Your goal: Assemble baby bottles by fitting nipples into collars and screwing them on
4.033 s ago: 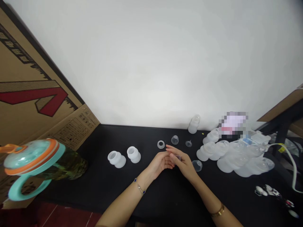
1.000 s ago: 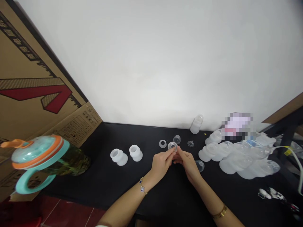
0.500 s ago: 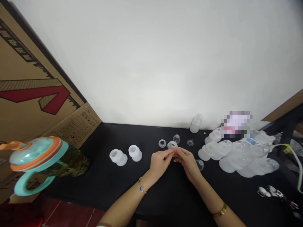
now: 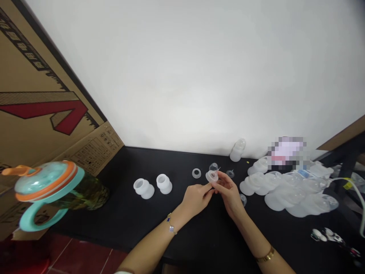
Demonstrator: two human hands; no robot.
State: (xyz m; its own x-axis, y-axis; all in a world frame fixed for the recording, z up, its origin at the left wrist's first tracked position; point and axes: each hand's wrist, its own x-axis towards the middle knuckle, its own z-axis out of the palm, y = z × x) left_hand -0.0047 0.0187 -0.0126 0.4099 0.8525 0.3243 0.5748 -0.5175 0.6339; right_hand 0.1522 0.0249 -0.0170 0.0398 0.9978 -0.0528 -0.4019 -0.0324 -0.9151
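Note:
My left hand (image 4: 196, 199) and my right hand (image 4: 228, 193) meet over the black table, their fingers closed at the near edge of a translucent bottle collar (image 4: 211, 175). A thin clear teat tip shows above that collar, tilted to the right. Just behind it is a clear domed cap (image 4: 213, 166). A loose white ring (image 4: 196, 173) lies to the left, and a loose clear teat (image 4: 230, 174) lies behind my right hand. Another clear cap (image 4: 243, 199) is partly hidden by my right hand. Two open white bottles (image 4: 144, 188) (image 4: 164, 184) lie tilted left of my hands.
One capped bottle (image 4: 237, 150) stands by the wall. A pile of capped bottles (image 4: 288, 190) covers the right side, with a blurred-out device (image 4: 286, 148) behind and a white cable (image 4: 359, 198) beside. A large teal-lidded jug (image 4: 53, 190) and a cardboard box (image 4: 31, 95) are at left.
The collar has turned in my fingers, and a teat tip now shows above it. My right fingers have moved up along its right side. The view has shifted slightly.

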